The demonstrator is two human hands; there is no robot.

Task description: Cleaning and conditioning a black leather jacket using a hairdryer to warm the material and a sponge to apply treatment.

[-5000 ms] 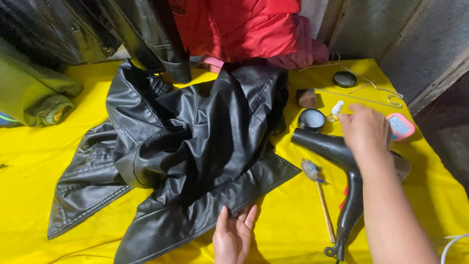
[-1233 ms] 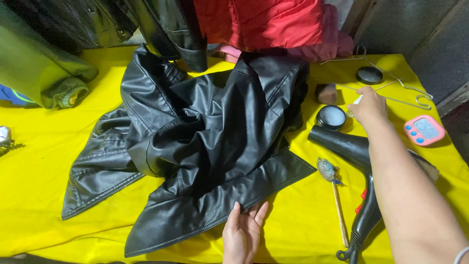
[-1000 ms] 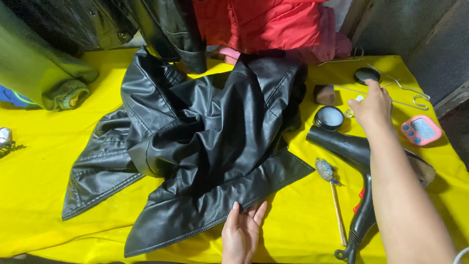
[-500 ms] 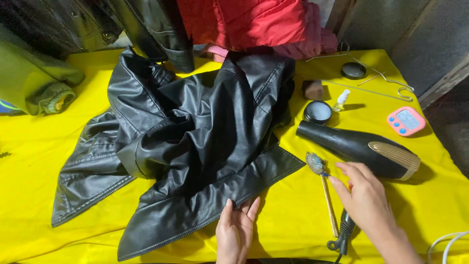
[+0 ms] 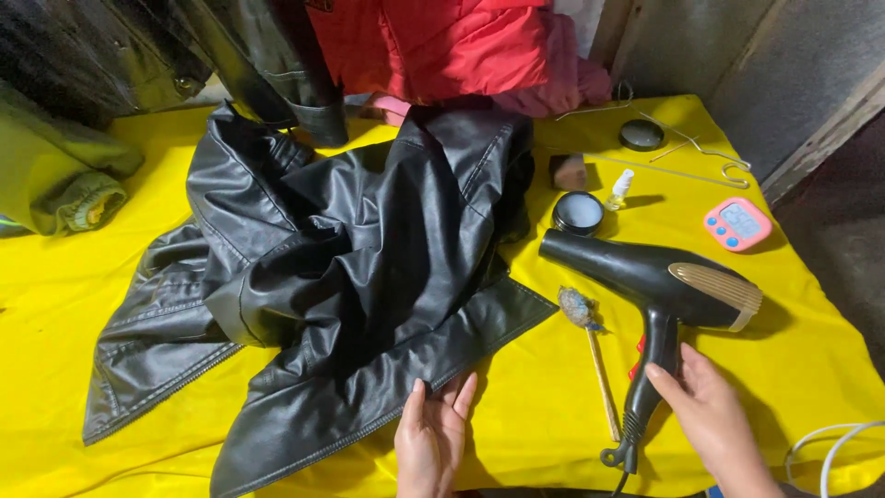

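Two bare hands work at the near edge of a table covered in yellow cloth (image 5: 55, 304). The left hand (image 5: 433, 443) lies flat, fingers spread a little, its fingertips touching the lower hem of a black leather jacket (image 5: 350, 267), which is spread crumpled over the middle of the table, from the far edge down to the near one. The right hand (image 5: 714, 424) is just beside the handle of a black hair dryer (image 5: 659, 286), fingers loosely extended and touching the grip rather than closed around it. The dryer lies on its side on the right part of the table, nozzle towards the jacket, its handle running down towards the near edge. Between the jacket hem and the dryer handle lies a small brush with a wooden handle (image 5: 595, 355).

Farther back sit an open round tin (image 5: 578, 213), a small clear bottle (image 5: 620, 187), a brown block (image 5: 569, 171), a black round lid (image 5: 641, 135) and a wire hanger (image 5: 701, 161). A pink digital timer (image 5: 737, 224) lies near the right edge. A red garment (image 5: 433, 46) hangs beyond the far edge, and an olive green sleeve (image 5: 64, 180) rests at the left.
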